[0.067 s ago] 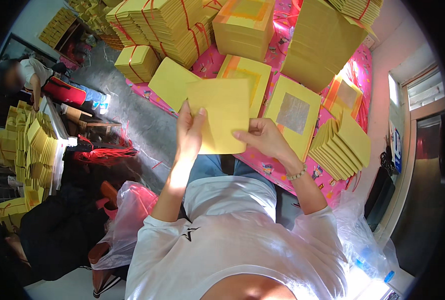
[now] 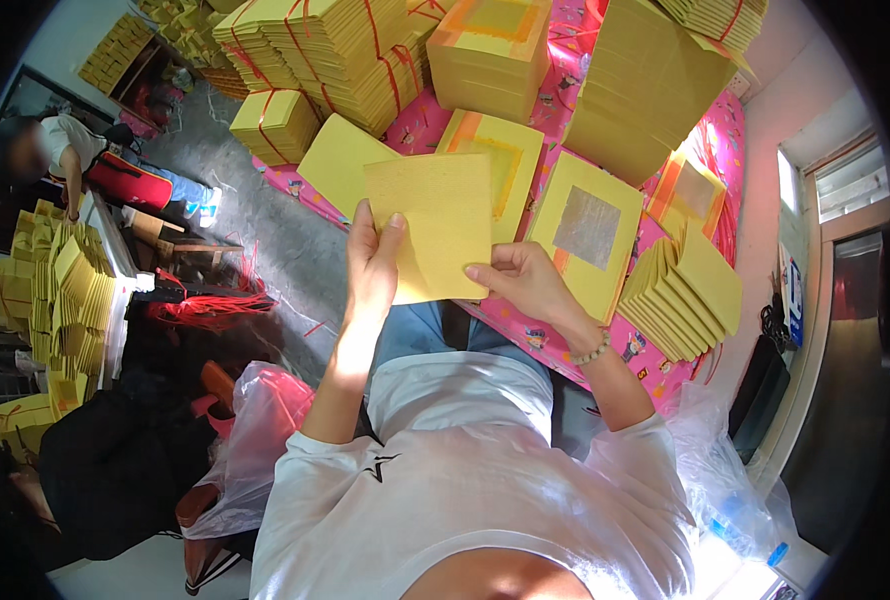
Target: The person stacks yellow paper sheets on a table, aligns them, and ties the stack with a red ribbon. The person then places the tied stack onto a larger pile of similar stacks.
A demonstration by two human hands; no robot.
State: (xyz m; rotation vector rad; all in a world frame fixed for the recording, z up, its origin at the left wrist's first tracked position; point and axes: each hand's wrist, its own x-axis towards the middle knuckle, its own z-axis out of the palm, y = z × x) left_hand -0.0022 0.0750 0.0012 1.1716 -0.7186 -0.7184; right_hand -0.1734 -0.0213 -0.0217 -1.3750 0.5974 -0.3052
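Here, yellow sheet (image 2: 432, 222) between left hand (image 2: 373, 258), right hand (image 2: 527, 283).

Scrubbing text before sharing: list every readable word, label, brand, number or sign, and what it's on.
Nothing reads clearly.
Yellow sheet: no visible text.
White shirt: small black mark, no clear word.
Pink table cover: prints too small.
Blue-and-white item at far right: marking too blurred.

A person grips a yellow paper sheet (image 2: 437, 215) by its edges, left hand (image 2: 373, 265) at one side and right hand (image 2: 527, 285) near the lower right corner, above a table's pink cloth (image 2: 413, 125). Yellow stacks (image 2: 310, 60) tied with red ribbon stand beyond; at far left, another person (image 2: 70, 145) leans over a table (image 2: 123, 290) holding yellow bundles (image 2: 75, 285).
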